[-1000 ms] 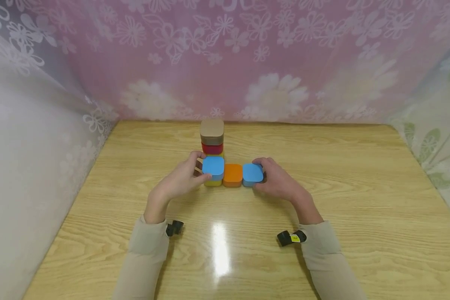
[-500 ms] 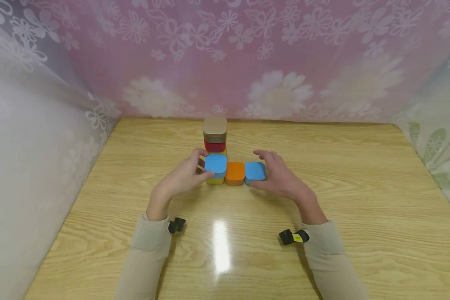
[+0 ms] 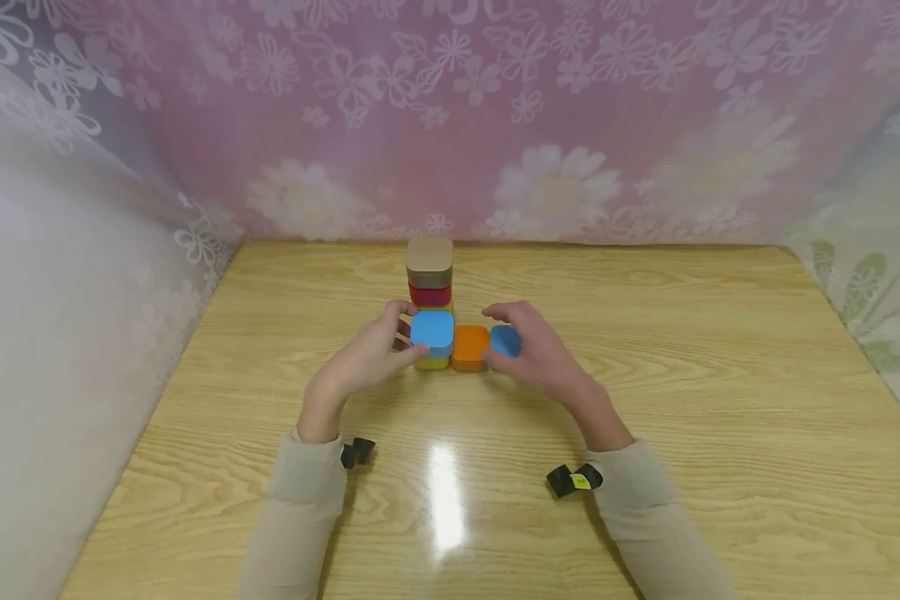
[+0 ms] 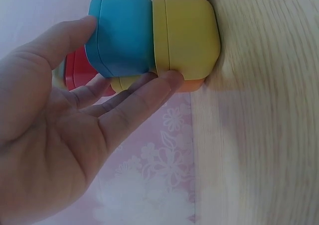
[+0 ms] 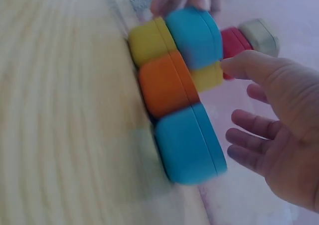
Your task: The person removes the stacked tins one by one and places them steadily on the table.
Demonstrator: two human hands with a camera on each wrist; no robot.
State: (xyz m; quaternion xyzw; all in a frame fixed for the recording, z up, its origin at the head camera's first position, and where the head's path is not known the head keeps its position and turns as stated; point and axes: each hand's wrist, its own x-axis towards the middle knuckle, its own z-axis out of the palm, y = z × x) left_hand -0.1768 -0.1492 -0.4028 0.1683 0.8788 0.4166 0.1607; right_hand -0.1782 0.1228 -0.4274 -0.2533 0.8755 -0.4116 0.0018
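My left hand holds an upper blue box with rounded corners, its thumb on one side and fingers on the other. That box sits on a yellow box, which one fingertip also reaches in the left wrist view. Beside the yellow one on the table stand an orange box and then a second blue box, side by side in a row. My right hand hovers over the second blue box, partly covering it in the head view. Its thumb and fingers are spread apart, with nothing between them.
Behind the upper blue box rises a stack with a tan box on top, a red box under it and yellow below. Floral curtains hang along the wooden table's back and sides.
My right hand has let go of the second blue box, lifted off and moved left over it toward the orange box. The left hand stays on the upper blue box.
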